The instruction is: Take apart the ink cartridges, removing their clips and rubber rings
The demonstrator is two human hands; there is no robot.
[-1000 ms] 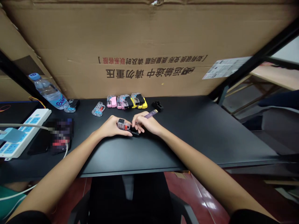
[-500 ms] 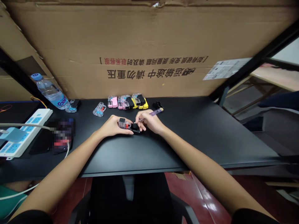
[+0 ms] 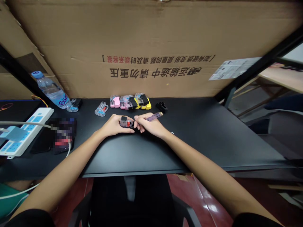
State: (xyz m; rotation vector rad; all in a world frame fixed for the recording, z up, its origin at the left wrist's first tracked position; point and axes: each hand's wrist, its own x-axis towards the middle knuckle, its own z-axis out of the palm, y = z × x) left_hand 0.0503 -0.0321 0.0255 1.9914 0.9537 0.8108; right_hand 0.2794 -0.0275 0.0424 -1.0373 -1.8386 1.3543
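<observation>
My left hand [image 3: 112, 125] is closed around a small clear plastic device [image 3: 124, 122] with a black square on top and an orange-red part inside. The thumb lies along its near side. In a pinch, my right hand [image 3: 153, 126] holds a small screwdriver [image 3: 154, 116] with a translucent purple handle, slanting up to the right. Its tip is down at the device's right end, hidden by my right fingers, so I cannot see what it touches. Behind my hands lies another clear device [image 3: 101, 109] with blue and orange parts.
Pink pieces [image 3: 115, 101] and yellow pieces [image 3: 146, 104] with clear and black parts sit along the cardboard wall [image 3: 151, 34]. A black part [image 3: 162, 107] lies to their right. At left are a water bottle [image 3: 53, 91], a power strip [image 3: 28, 132] and a cable [image 3: 26, 123].
My right hand has closed in on the device's right end, now covering the black part there. The screwdriver's handle has tilted slightly and moved left. The view has shifted a little.
</observation>
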